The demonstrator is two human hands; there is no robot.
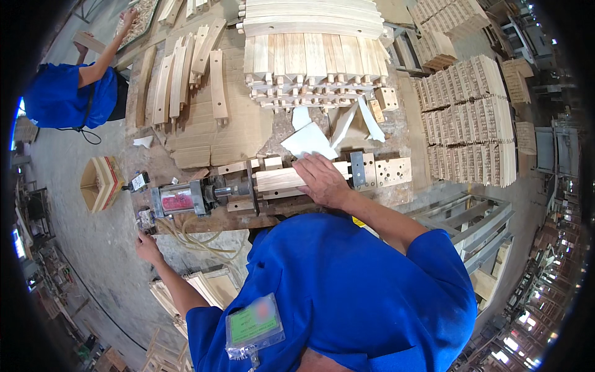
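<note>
Across the bench's near edge lies a clamping jig with a pneumatic cylinder (176,199) at its left end. A pale wooden piece (276,180) sits in it, between an upright metal plate (253,186) and a dark metal block (357,168). My right hand (325,181) grips this wooden piece from above, with fingers over its far side and thumb on top. Left of the cylinder, my left hand (149,249) is closed at a small metal valve (145,218); its fingertips touch the valve's lower end, and the exact grip is small to see.
Stacked wooden parts (316,56) stand beyond the jig, with loose slats (180,77) to their left. White sheets (310,141) lie behind my right hand. More stacks (465,121) rise at right. Hoses (198,240) hang below the cylinder. A co-worker (74,93) handles wood at far left.
</note>
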